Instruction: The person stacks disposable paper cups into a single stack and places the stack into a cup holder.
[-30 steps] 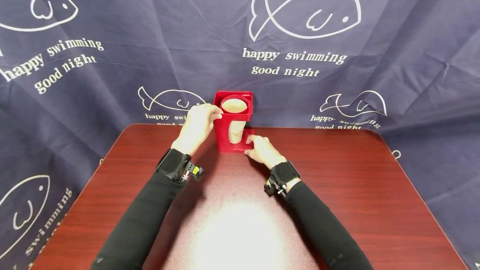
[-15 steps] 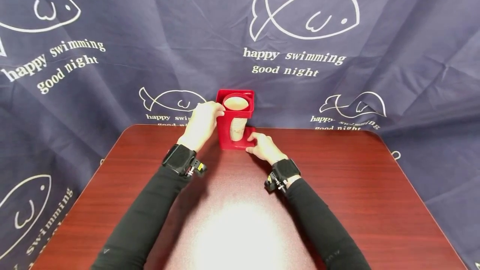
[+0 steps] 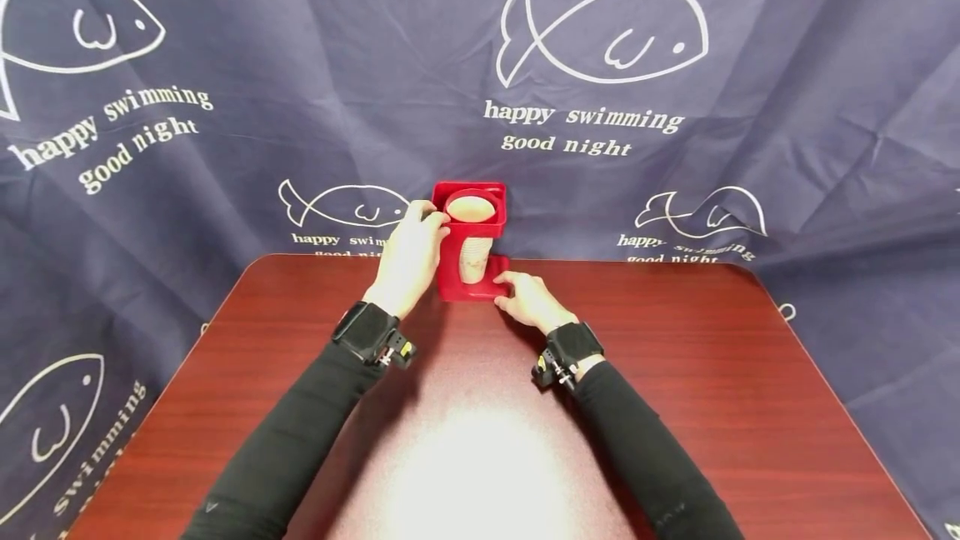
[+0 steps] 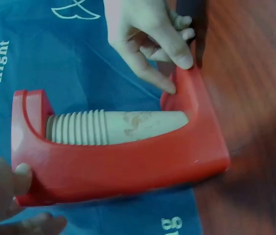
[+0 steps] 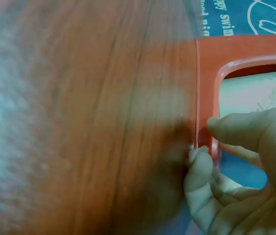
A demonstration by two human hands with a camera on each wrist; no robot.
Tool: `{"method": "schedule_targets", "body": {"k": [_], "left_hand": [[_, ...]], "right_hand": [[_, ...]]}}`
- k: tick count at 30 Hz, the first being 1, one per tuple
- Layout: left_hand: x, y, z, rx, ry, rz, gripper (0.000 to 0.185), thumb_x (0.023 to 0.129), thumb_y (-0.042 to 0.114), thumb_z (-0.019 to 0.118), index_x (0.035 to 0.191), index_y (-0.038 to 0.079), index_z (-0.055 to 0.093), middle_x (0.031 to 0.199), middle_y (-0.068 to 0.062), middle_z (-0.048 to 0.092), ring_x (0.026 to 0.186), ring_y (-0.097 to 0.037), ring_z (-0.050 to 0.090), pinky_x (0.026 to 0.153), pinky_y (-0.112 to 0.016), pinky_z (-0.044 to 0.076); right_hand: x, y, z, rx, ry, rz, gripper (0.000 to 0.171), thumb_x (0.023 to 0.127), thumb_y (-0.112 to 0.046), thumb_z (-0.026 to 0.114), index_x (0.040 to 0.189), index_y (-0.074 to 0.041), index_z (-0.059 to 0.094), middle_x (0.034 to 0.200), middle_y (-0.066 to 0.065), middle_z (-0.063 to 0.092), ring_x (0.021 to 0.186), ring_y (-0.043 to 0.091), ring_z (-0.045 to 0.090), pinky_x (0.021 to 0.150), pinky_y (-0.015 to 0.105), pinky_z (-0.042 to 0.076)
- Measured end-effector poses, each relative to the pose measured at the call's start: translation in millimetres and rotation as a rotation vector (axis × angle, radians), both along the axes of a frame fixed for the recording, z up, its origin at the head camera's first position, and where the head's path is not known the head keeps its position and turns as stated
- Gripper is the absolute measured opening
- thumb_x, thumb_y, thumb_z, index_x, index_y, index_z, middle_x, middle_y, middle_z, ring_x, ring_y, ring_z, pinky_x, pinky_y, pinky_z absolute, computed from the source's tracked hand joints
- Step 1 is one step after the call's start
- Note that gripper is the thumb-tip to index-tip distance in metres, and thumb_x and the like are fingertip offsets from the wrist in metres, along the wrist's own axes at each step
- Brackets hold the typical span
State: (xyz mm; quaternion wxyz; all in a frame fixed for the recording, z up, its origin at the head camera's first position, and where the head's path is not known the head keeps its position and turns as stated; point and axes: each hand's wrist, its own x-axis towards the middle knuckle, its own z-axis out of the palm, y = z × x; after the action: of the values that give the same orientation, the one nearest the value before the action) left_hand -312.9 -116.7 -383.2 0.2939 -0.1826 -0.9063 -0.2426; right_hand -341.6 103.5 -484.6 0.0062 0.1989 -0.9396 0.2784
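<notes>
A: Plastic, red and rigid: the C-shaped cup holder [image 3: 471, 242] stands upright at the far edge of the dark red wooden table [image 3: 712, 373]. It looks light and tippy.

B: Left hand [image 3: 408, 261] grips its top; right hand [image 3: 527, 298] pinches the base.

A: Good holds. One holder, one ribbed paper cup [image 4: 113, 127] inside.
</notes>
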Motion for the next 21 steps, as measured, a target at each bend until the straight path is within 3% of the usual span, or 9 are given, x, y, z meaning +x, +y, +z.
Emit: {"method": "schedule_targets", "body": {"k": [4, 8, 11, 16, 21], "left_hand": [[6.1, -1, -13.8, 0.004, 0.014, 0.019, 0.052, 0.098, 0.021, 0.068, 0.142, -0.002, 0.052, 0.139, -0.022, 0.051, 0.126, -0.037, 0.057, 0.104, -0.050, 0.053], [21.5, -8, -31.6, 0.116, -0.102, 0.029, 0.076, 0.094, 0.029, 0.072, 0.154, -0.001, 0.035, 0.150, -0.023, 0.045, 0.137, -0.037, 0.048, 0.111, -0.053, 0.047], [38.4, -14, -48.9, 0.148, -0.179, 0.064, 0.085, 0.090, 0.035, 0.076, 0.155, -0.001, 0.035, 0.152, -0.024, 0.045, 0.139, -0.041, 0.046, 0.111, -0.060, 0.045], [73.0, -19, -79.5, 0.072, -0.237, 0.130, 0.092, 0.082, 0.050, 0.079, 0.150, -0.001, 0.043, 0.148, -0.025, 0.048, 0.139, -0.049, 0.041, 0.112, -0.067, 0.038], [100.6, -19, -97.6, -0.035, -0.297, 0.178, 0.102, 0.078, 0.064, 0.076, 0.150, -0.001, 0.044, 0.151, -0.026, 0.044, 0.145, -0.053, 0.032, 0.114, -0.073, 0.030]], "right_hand": [[7.9, 1, -0.4, -0.013, -0.016, -0.004, 0.051, 0.091, -0.018, 0.075, 0.138, -0.004, 0.060, 0.087, 0.010, 0.070, 0.081, 0.022, 0.066, 0.083, 0.039, 0.056], [24.2, 7, 0.5, 0.013, -0.003, -0.011, 0.055, 0.091, -0.021, 0.075, 0.140, -0.003, 0.056, 0.101, 0.016, 0.070, 0.096, 0.031, 0.067, 0.090, 0.046, 0.055], [40.6, 15, 0.8, 0.103, 0.036, -0.028, 0.056, 0.091, -0.028, 0.075, 0.140, -0.007, 0.057, 0.118, 0.020, 0.067, 0.109, 0.039, 0.065, 0.093, 0.056, 0.054], [70.8, 34, 0.4, 0.174, 0.070, -0.032, 0.060, 0.090, -0.036, 0.076, 0.141, -0.010, 0.057, 0.129, 0.019, 0.063, 0.115, 0.041, 0.063, 0.093, 0.061, 0.051], [102.8, 50, -1.1, 0.144, 0.109, -0.021, 0.069, 0.088, -0.034, 0.079, 0.145, -0.005, 0.055, 0.139, 0.022, 0.061, 0.127, 0.041, 0.058, 0.107, 0.068, 0.043]]}}
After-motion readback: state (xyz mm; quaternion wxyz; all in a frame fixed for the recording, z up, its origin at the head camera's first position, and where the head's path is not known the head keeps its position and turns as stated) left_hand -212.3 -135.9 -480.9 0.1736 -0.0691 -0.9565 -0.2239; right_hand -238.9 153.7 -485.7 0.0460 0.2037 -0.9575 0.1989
